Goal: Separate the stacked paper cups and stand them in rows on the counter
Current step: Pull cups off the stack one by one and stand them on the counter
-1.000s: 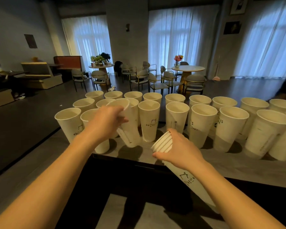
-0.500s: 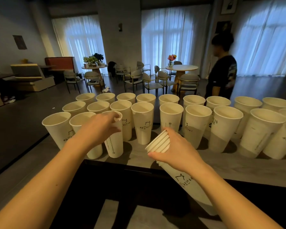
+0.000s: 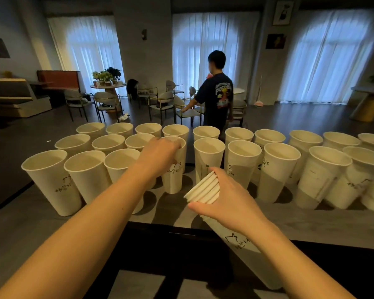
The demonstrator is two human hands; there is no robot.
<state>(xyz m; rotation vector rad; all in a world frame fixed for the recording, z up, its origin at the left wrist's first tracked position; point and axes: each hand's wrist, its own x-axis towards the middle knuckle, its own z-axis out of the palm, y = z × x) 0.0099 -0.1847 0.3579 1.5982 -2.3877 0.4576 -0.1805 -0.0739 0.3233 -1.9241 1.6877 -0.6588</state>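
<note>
Many white paper cups stand upright in rows on the grey counter (image 3: 311,221). Three of them form a short front row at the left; the third front cup (image 3: 121,162) stands free. My left hand (image 3: 160,154) reaches over it and grips the rim of an upright cup (image 3: 173,180) in the row behind, fingers curled over the edge. My right hand (image 3: 227,199) holds a tilted stack of nested cups (image 3: 203,188) near the rims. The stack's body (image 3: 244,249) slants down toward me under my wrist, in front of the counter's near edge.
A person in a dark T-shirt (image 3: 217,100) stands beyond the counter with their back to me. Behind them are chairs (image 3: 162,102), round tables and curtained windows. Cups crowd the counter's right side (image 3: 324,175). A bare strip of counter runs along its near edge.
My left hand stood its tilted cup down as the third of the front row, let go, and moved right onto another cup's rim. The person walked in from the right.
</note>
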